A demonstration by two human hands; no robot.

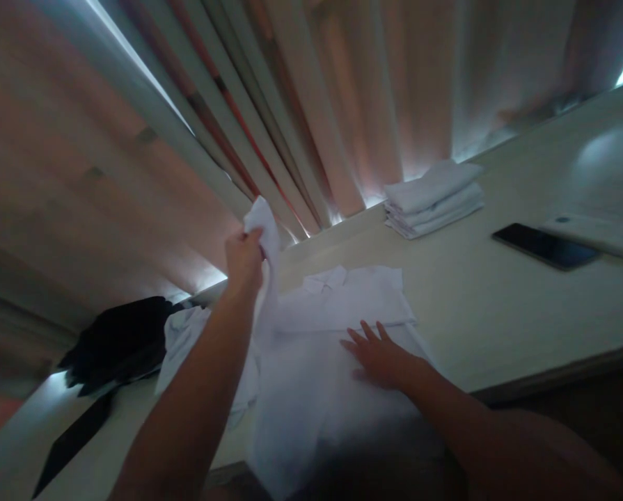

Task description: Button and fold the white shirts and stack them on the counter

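Observation:
A white collared shirt lies spread on the table, its collar toward the curtain and its near end hanging past the front edge. My left hand is closed around a raised part of the shirt, probably a sleeve, and lifts it above the left side. Flat on the middle of the shirt rests my right hand, its fingers spread apart. A straight fold edge crosses the shirt just beyond those fingertips.
Folded white clothes are stacked by the curtain. Two phones, one dark, lie on the table at right. At left sit a black cloth pile, a crumpled white garment and a flat black piece.

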